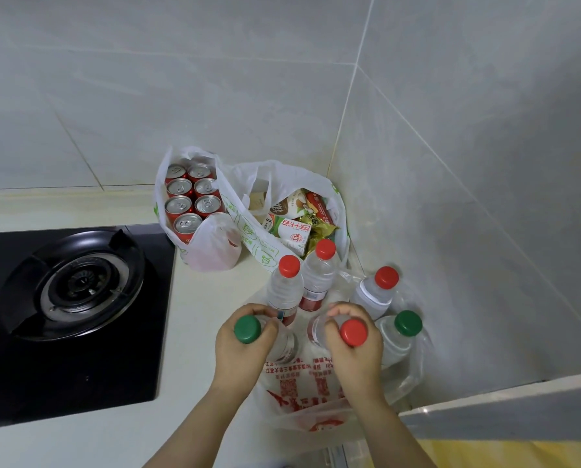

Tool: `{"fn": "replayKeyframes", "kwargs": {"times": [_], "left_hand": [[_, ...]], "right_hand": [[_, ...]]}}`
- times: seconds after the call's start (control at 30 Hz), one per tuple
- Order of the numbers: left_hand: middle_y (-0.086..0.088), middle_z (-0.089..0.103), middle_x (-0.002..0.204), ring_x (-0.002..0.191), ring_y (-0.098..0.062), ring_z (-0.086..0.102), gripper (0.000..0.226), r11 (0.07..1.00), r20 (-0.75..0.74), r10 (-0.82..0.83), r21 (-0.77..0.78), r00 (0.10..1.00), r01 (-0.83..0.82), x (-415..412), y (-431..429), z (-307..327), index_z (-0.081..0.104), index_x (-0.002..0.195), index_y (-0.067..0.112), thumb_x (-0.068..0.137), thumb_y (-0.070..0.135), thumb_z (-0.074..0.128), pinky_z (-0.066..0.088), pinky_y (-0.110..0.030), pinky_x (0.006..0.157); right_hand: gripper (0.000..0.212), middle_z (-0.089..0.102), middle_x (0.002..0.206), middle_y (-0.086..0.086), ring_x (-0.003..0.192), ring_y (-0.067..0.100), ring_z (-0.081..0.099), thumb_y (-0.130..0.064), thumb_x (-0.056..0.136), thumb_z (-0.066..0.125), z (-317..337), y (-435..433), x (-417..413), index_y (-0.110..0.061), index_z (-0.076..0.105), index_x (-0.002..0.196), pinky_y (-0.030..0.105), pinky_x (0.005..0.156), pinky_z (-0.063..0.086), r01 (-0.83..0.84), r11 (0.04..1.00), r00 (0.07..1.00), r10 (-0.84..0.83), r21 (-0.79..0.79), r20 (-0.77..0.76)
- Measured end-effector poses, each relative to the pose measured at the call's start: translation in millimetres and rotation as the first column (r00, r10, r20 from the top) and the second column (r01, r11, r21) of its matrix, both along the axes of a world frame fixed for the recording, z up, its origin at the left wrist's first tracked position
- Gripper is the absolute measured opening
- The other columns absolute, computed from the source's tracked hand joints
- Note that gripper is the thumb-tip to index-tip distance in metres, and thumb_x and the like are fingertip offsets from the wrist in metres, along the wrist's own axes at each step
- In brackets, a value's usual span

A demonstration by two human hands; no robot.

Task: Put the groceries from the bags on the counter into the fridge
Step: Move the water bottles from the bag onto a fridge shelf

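Observation:
My left hand [240, 352] grips the neck of a green-capped water bottle [247, 329]. My right hand [353, 349] grips a red-capped water bottle [353, 332] the same way. Both bottles stand in a clear plastic bag with red print [302, 396] on the counter, among several other water bottles [289, 282]. Further back, a white bag [211, 251] holds several red cans [188, 224]. Beside it another white bag [282, 177] holds a milk carton [291, 231] and snack packets.
A black gas hob [73, 292] with a burner lies to the left on the pale counter [181, 434]. Grey tiled walls [451, 197] form a corner right behind the bags. A ledge [505, 417] juts in at the lower right.

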State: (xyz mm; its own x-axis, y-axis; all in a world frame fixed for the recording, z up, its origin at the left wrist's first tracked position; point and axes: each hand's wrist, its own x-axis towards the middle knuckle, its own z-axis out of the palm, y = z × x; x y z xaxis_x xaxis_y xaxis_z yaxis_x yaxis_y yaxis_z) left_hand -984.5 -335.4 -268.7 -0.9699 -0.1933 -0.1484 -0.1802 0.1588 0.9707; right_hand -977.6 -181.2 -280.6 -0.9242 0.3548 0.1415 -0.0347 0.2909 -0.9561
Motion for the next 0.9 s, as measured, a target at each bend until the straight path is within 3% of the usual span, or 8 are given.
{"fn": "replayKeyframes", "kwargs": {"times": [0.13,0.33,0.4,0.43,0.5,0.67,0.9], "left_hand": [[0.003,0.071,0.084,0.077,0.002,0.062,0.011,0.999,-0.008,0.051,0.014,0.999,-0.051,0.1,3.0,6.6,0.07,0.082,0.01,0.082,0.001,0.065,0.049,-0.01,0.069],[0.004,0.07,0.077,0.071,-0.001,0.061,0.007,0.979,-0.062,0.197,0.068,0.978,-0.193,10.0,2.3,31.8,0.069,0.077,0.011,0.083,0.007,0.069,0.046,-0.007,0.061],[0.003,0.071,0.077,0.07,-0.002,0.062,0.008,0.968,-0.079,0.24,0.091,0.968,-0.233,10.9,-1.5,41.9,0.07,0.076,0.012,0.082,0.008,0.07,0.046,-0.007,0.061],[0.003,0.071,0.078,0.071,-0.003,0.063,0.007,0.966,-0.09,0.251,0.092,0.964,-0.243,11.4,-2.6,47.6,0.07,0.075,0.012,0.082,0.009,0.07,0.046,-0.008,0.061],[0.003,0.071,0.076,0.07,-0.004,0.062,0.007,0.963,-0.118,0.267,0.067,0.956,-0.261,13.3,-2.2,59.6,0.07,0.075,0.013,0.081,0.012,0.072,0.047,-0.01,0.061],[0.001,0.068,0.067,0.059,-0.001,0.055,0.018,0.951,-0.217,0.308,0.028,0.926,-0.309,20.8,-8.5,95.8,0.067,0.067,0.011,0.08,0.021,0.074,0.042,-0.008,0.057],[0.002,0.065,0.059,0.056,0.0,0.056,0.031,0.943,-0.358,0.32,0.025,0.878,-0.333,41.2,-36.2,150.2,0.068,0.061,0.005,0.076,0.032,0.071,0.04,-0.007,0.055]], "right_hand": [[0.022,0.069,0.078,-0.01,0.079,0.006,0.065,0.009,0.077,0.065,2.4,0.9,-2.4,-0.013,0.066,0.078,0.009,0.076,0.046,0.028,1.0,0.999,-0.028,-0.007,-0.026],[0.023,0.068,0.073,-0.009,0.077,0.008,0.066,0.011,0.077,0.064,23.7,4.7,1.8,-0.012,0.065,0.075,0.014,0.075,0.05,-0.01,0.998,0.999,0.007,-0.057,-0.053],[0.015,0.068,0.072,-0.009,0.075,0.007,0.065,0.001,0.074,0.067,38.2,3.2,2.1,-0.014,0.064,0.074,0.015,0.074,0.05,-0.026,0.998,0.995,0.02,-0.059,-0.098],[0.006,0.068,0.072,-0.01,0.073,0.006,0.065,-0.01,0.071,0.066,47.9,2.5,1.5,-0.015,0.064,0.073,0.014,0.072,0.05,-0.048,0.996,0.991,0.039,-0.071,-0.127],[0.009,0.067,0.07,-0.011,0.07,0.005,0.064,-0.027,0.066,0.06,69.6,1.1,0.1,-0.019,0.063,0.071,0.01,0.069,0.049,-0.094,0.991,0.982,0.076,-0.098,-0.175],[0.006,0.067,0.066,-0.009,0.069,0.009,0.064,-0.014,0.07,0.061,111.9,-2.8,-10.6,-0.019,0.064,0.068,0.01,0.067,0.048,-0.259,0.966,0.948,0.25,-0.021,-0.199],[0.01,0.067,0.065,-0.002,0.07,0.014,0.064,-0.024,0.067,0.061,167.1,-34.1,-11.7,-0.015,0.065,0.065,0.014,0.066,0.047,-0.459,0.889,0.844,0.435,0.0,-0.314]]}}
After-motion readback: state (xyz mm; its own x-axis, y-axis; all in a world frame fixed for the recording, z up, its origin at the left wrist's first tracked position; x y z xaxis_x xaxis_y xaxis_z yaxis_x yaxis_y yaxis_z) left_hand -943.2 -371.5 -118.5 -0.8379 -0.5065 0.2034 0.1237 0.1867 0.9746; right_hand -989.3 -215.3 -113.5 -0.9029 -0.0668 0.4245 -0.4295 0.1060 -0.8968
